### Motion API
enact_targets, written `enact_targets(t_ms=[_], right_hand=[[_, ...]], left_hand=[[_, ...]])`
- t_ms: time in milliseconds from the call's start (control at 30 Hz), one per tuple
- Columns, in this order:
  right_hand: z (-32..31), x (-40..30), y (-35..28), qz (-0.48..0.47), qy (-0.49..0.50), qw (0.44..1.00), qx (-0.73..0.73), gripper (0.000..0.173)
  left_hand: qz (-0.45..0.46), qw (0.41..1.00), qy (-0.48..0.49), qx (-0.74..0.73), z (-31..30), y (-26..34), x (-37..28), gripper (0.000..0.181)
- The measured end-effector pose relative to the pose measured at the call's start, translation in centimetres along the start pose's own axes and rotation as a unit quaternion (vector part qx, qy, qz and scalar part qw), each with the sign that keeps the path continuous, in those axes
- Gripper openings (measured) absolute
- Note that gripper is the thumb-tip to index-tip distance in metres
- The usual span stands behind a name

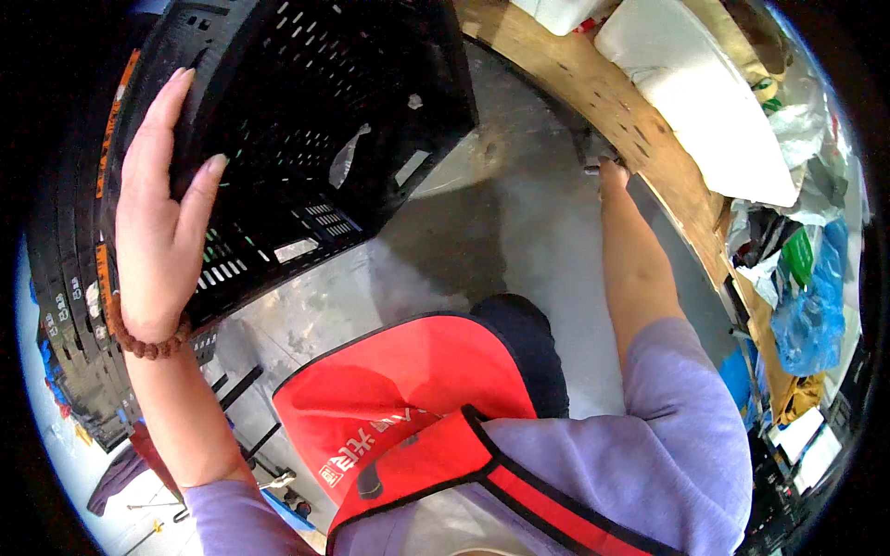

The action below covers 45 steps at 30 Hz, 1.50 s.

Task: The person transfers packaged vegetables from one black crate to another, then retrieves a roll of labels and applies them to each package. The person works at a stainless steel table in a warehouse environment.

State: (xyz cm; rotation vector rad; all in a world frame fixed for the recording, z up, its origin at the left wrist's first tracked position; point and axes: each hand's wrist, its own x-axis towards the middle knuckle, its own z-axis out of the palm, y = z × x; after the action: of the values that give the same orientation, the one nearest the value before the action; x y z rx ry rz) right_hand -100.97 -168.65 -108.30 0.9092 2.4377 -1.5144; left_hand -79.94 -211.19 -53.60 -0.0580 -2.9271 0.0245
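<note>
My left hand is spread, its fingers stretched out and the thumb apart. It lies over the rim of a black plastic crate with slotted walls; whether it presses on the rim I cannot tell. The crate is tilted, and its inside faces me, with a pale scrap on one wall. My right hand reaches forward to the underside edge of a wooden tabletop. A small metallic piece shows by its fingertips, but most of the fingers are hidden, so their grip is unclear.
More black crates stand stacked at the left. White containers and crumpled plastic bags lie on the wooden tabletop at the right. Grey floor shows below. A red apron bearing writing hangs before me.
</note>
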Motion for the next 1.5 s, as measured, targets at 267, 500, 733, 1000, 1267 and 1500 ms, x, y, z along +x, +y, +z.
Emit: enact_targets(t_ms=[267,500,733,1000,1267,1500], right_hand=[[9.4,-0.5,-5.4,-0.048,-0.151,0.978,-0.136,0.049],[12.5,-2.5,-4.8,-0.12,-0.183,0.974,-0.053,0.082],[-0.2,-11.9,5.0,-0.04,-0.185,0.958,-0.214,0.084],[-19.8,-25.9,19.5,-0.042,-0.264,0.938,-0.22,0.093],[-24.3,-31.1,25.0,0.047,-0.246,0.963,-0.103,0.023],[-14.4,-24.5,13.0,0.001,-0.162,0.982,-0.093,0.03]], left_hand=[[0.006,1.0,0.01,0.019,0.4,-0.4,1.0,0.058],[-0.005,1.0,0.015,-0.001,0.3,0.0,2.0,0.055],[-0.022,1.0,0.008,0.007,0.0,-0.2,0.9,0.057],[-0.006,0.999,0.016,0.037,0.2,-0.7,0.4,0.057],[0.009,1.0,-0.018,0.024,-0.5,-1.6,0.2,0.056],[0.024,0.999,0.021,0.039,0.3,-0.3,-0.2,0.056]])
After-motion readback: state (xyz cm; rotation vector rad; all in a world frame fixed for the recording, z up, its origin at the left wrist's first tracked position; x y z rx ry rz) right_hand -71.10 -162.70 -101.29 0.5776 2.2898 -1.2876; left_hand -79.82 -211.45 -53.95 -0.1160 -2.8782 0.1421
